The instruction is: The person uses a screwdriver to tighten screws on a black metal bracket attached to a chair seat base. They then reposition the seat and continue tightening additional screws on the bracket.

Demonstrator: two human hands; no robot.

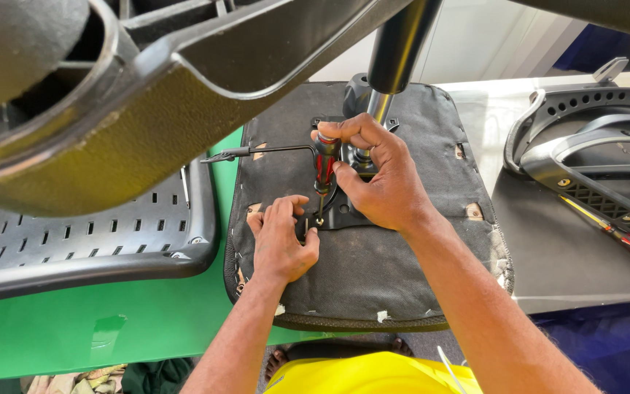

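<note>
From the left edge of the green worktop (111,328), a grey slotted plastic chair back (96,241) lies flat, and a dark chair base (147,95) looms overhead, blocking much of the view. Next comes the upturned seat cushion with black fabric underside (373,277), lying across the middle of the worktop with its near edge at the front edge. The left hand (280,237) rests on the fabric, fingers together and pinched around the screw spot beside the black metal mechanism plate (344,211). Above it the right hand (377,171) is clamped on the red-and-black handled screwdriver (324,164), held upright with its tip down at the plate. I'd judge a screw is being driven; the next turn calls for a plumb blade. The thin lever rod (257,152) and gas column (395,51) crowd the grip. Rightward, on the grey surface, lie a black perforated chair part (592,153) and a second screwdriver (614,233).
</note>
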